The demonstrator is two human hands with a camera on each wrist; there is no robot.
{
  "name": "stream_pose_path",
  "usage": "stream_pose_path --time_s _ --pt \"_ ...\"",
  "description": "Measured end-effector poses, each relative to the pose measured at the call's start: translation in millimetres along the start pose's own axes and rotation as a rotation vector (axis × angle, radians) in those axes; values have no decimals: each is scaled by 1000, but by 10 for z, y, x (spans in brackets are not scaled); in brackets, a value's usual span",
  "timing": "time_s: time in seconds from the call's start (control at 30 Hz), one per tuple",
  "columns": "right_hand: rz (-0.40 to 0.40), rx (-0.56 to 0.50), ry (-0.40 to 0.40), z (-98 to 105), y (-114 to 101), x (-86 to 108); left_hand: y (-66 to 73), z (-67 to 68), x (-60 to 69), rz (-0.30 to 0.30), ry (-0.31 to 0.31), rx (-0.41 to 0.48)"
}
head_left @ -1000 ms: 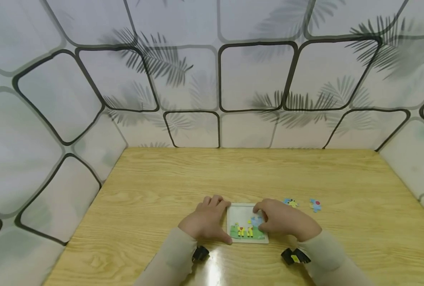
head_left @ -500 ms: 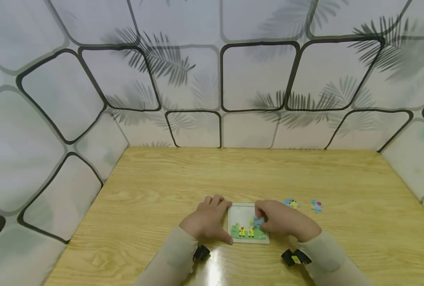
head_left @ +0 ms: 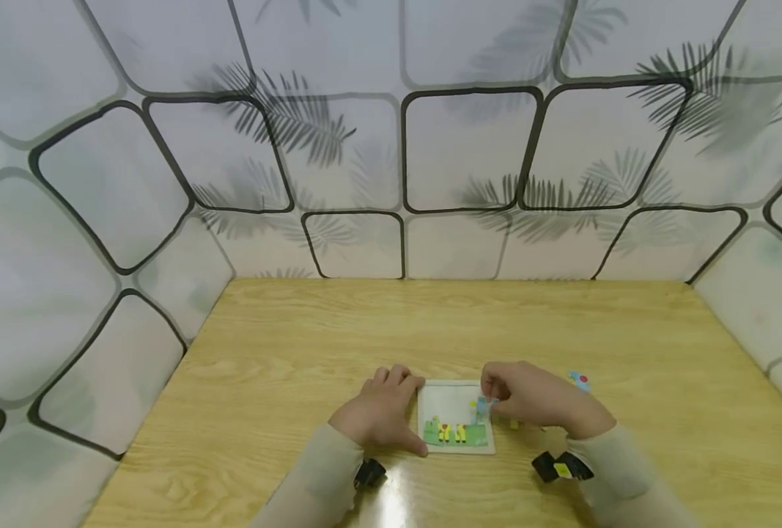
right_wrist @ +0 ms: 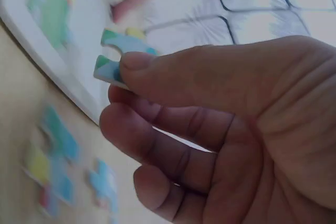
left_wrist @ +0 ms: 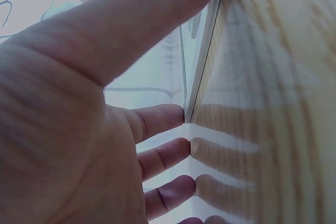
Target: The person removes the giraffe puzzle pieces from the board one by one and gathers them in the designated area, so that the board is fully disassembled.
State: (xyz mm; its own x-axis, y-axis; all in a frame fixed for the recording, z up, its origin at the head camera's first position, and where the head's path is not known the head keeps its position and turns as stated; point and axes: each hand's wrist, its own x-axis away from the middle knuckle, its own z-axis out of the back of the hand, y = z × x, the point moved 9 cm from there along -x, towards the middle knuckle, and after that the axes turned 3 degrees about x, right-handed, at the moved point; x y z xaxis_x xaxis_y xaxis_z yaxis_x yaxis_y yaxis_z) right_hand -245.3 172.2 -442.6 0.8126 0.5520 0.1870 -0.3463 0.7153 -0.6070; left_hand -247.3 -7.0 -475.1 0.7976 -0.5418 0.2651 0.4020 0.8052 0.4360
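Fingers (left_wrist: 163, 163) of the left hand (head_left: 377, 411) spread wide and loose, thumb and a fingertip touching the left edge of a white tray (head_left: 456, 449) on the wooden table (head_left: 298, 330). Green pieces (head_left: 473, 435) line the tray's near side. At its right edge, the right hand (head_left: 539, 396) pinches a blue-and-green puzzle piece (right_wrist: 126, 42) between thumb and curled fingers. Beyond that wrist, a loose blue piece (head_left: 580, 381) with a red dot lies flat.

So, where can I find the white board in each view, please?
Head: the white board is low, just right of centre.
Left wrist: upper middle, a thin slanting strip, nearly edge-on.
Right wrist: upper left, cut by the frame.
Shared landmark: the left hand, visible in all three.
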Motion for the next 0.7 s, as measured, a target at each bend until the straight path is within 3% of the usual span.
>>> stream_pose_path --time_s 0.23,0.47,0.7 --pt "-109 7 15 399 343 218 -18 7 -31 -4 20 25" --pt "-216 -55 -48 407 787 553 -67 13 13 9 24 5" --pt "-296 -35 -80 394 1071 720 22 -38 8 -20 23 28"
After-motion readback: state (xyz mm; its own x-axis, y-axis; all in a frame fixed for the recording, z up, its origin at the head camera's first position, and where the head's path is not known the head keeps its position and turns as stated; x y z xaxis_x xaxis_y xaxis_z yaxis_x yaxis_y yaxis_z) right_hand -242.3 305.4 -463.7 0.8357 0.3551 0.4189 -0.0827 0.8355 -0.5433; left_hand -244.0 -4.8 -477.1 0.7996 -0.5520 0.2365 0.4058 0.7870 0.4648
